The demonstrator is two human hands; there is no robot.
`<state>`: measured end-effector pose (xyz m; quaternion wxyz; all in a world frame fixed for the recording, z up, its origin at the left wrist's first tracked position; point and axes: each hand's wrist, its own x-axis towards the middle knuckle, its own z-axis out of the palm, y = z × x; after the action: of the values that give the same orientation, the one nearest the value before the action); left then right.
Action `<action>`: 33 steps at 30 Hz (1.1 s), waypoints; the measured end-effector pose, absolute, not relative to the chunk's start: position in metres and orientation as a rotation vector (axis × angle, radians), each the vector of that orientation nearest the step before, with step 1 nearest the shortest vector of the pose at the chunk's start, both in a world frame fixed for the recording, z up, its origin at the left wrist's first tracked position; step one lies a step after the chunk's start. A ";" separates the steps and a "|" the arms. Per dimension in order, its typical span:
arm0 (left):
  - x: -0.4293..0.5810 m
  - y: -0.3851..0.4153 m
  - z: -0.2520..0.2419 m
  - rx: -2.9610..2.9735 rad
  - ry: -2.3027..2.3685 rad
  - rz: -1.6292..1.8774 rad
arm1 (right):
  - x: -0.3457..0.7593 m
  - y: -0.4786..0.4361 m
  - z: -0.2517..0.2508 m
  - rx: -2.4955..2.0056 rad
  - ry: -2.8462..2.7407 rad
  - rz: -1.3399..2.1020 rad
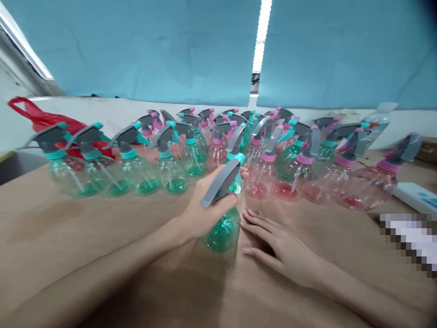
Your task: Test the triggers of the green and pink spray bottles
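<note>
My left hand point(205, 207) is wrapped round the neck of a green spray bottle point(222, 233), which stands on the table in front of me. Its grey trigger head with a turquoise collar points up and away. Beside it, my right hand point(278, 243) lies on the tabletop with fingers stretched out and nothing in them. The right fingertips are close to the bottle; I cannot tell if they touch it. Behind the hands, green spray bottles point(146, 175) line the left side, and pink spray bottles point(290, 182) line the right.
More spray bottles crowd the back rows. A red plastic bag point(61, 122) lies at the back left of the wooden table point(112, 237). On the right are a clear bottle point(378, 123), a white box point(418, 196) and a pixelated object point(413, 241). A blue sheet point(153, 50) hangs behind.
</note>
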<state>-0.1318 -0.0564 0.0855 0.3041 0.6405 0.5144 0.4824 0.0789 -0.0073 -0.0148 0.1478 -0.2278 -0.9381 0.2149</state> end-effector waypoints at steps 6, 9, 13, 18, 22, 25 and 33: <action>-0.133 -0.056 0.083 1.714 1.360 1.283 | 0.078 -0.007 -0.013 -0.644 -2.719 0.613; -0.133 -0.056 0.083 1.730 1.362 1.290 | 0.078 -0.008 -0.012 -0.652 -2.709 0.620; -0.133 -0.056 0.082 1.722 1.348 1.295 | 0.078 -0.008 -0.013 -0.668 -2.713 0.615; -0.136 -0.056 0.083 1.736 1.358 1.282 | 0.079 -0.008 -0.013 -0.658 -2.699 0.635; -0.140 -0.056 0.087 1.757 1.338 1.297 | 0.079 -0.008 -0.013 -0.670 -2.715 0.631; -0.141 -0.057 0.089 1.762 1.316 1.325 | 0.079 -0.008 -0.013 -0.676 -2.733 0.620; -0.139 -0.060 0.093 1.762 1.349 1.310 | 0.079 -0.007 -0.015 -0.676 -2.705 0.637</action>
<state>-0.1387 -0.0602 0.0930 0.2787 0.6566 0.5028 0.4882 0.0791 -0.0073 -0.0145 0.1403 -0.2340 -0.9365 0.2204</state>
